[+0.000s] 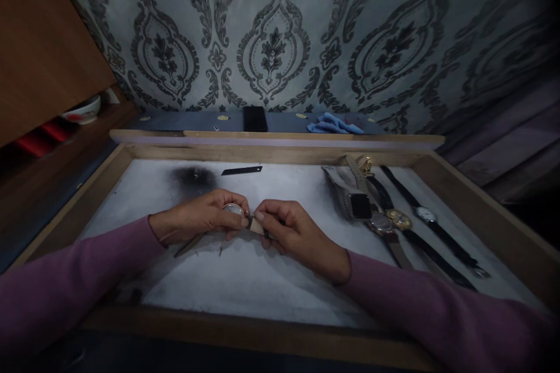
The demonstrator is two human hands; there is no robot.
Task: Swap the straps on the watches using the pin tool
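Over the middle of the white-lined tray [210, 291], my left hand [214, 213] is closed around a wristwatch with a round, shiny case [233, 208]. Thumb and fingers of my right hand [293, 233] pinch the watch's strap [256, 225], pale on its visible face, right beside the case. Both hands meet where strap and case join, and the fingers partly hide that joint. Below my left hand lies a thin dark strip [188, 245], partly covered; I cannot tell what it is. A black knife blade [242, 171] lies flat beyond my hands.
To the right lie a smartwatch [361, 207], a gold-dial watch [399, 220], a brown-strap watch [380, 223] and a small white-dial watch [426, 214]. Wooden walls [262, 153] edge the tray. Behind are a black flat object [255, 119] and a blue cloth [335, 123].
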